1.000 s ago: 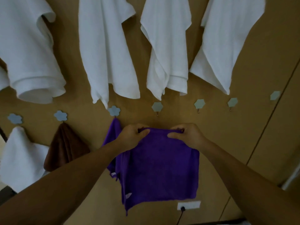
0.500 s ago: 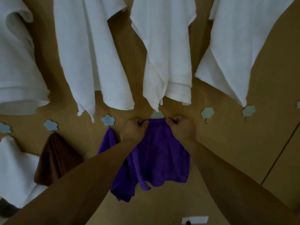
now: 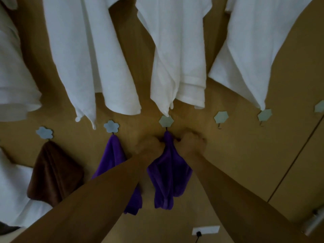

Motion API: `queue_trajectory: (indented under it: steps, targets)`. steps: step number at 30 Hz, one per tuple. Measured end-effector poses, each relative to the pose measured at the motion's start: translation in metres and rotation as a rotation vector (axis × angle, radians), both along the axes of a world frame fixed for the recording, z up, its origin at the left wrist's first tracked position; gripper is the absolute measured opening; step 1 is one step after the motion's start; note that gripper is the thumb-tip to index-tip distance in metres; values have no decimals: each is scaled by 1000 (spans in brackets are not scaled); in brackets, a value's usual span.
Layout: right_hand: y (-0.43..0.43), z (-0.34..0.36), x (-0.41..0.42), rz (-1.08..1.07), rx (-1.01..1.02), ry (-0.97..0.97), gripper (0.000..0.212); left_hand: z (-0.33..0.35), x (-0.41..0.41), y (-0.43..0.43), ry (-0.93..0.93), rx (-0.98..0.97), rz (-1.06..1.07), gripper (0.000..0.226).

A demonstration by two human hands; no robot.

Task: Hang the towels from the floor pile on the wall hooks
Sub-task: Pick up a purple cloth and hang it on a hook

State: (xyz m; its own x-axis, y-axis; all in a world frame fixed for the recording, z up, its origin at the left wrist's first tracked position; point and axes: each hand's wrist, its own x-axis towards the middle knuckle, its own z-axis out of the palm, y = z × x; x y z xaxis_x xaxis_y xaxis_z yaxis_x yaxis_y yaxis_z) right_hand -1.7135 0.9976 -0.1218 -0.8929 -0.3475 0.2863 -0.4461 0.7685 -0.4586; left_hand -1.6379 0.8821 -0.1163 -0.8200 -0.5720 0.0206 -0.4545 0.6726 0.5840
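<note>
— What's the room?
— A tan panelled wall (image 3: 245, 155), with a socket (image 3: 205, 230) low down
— And the hands?
— The left hand (image 3: 149, 146) and right hand (image 3: 191, 144) pinch the purple towel (image 3: 168, 172) by its top at a hook (image 3: 166, 121); it hangs lengthwise, pointing down, below white towels (image 3: 178, 58)

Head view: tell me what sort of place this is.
Probably an indoor room, perhaps a bathroom or laundry area: wood-look panels carry a row of flower-shaped hooks, white towels hang above, a purple towel hangs on one hook, and a wall socket sits low down.
</note>
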Motion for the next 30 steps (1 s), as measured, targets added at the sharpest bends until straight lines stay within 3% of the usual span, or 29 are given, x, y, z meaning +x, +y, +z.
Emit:
queue_trajectory:
  steps: [3, 5, 9, 11, 13, 17, 19, 22, 25, 30]
  targets:
    - [10, -10, 6, -19, 276, 275, 34, -17, 13, -8, -34, -486, 46, 40]
    - [14, -26, 8, 28, 346, 267, 33, -33, 23, -13, -50, -651, -23, 35]
    - [30, -56, 5, 77, 339, 36, 25, -61, 35, -25, -188, -545, -130, 38]
    - [40, -63, 1, 58, 301, -11, 21, -60, 36, -30, -131, -511, -67, 35]
    - [43, -63, -3, 50, 194, -8, 19, -51, 36, -29, 39, -421, -13, 32]
    - [26, -45, 0, 135, -420, 33, 31, -35, 28, -15, 491, -296, -46, 45]
    - [15, -37, 11, 325, -562, -41, 45, -41, 24, -9, 473, -262, -150, 62]
    - [6, -53, 19, 429, -348, 3, 62, -69, 24, -9, 232, -218, -299, 61]
    - [12, -87, 18, 418, -135, -52, 61, -98, 34, -15, 3, -329, -263, 55]
    - [39, -124, 11, 441, 224, -171, 56, -123, 54, -26, -151, -308, -329, 46]
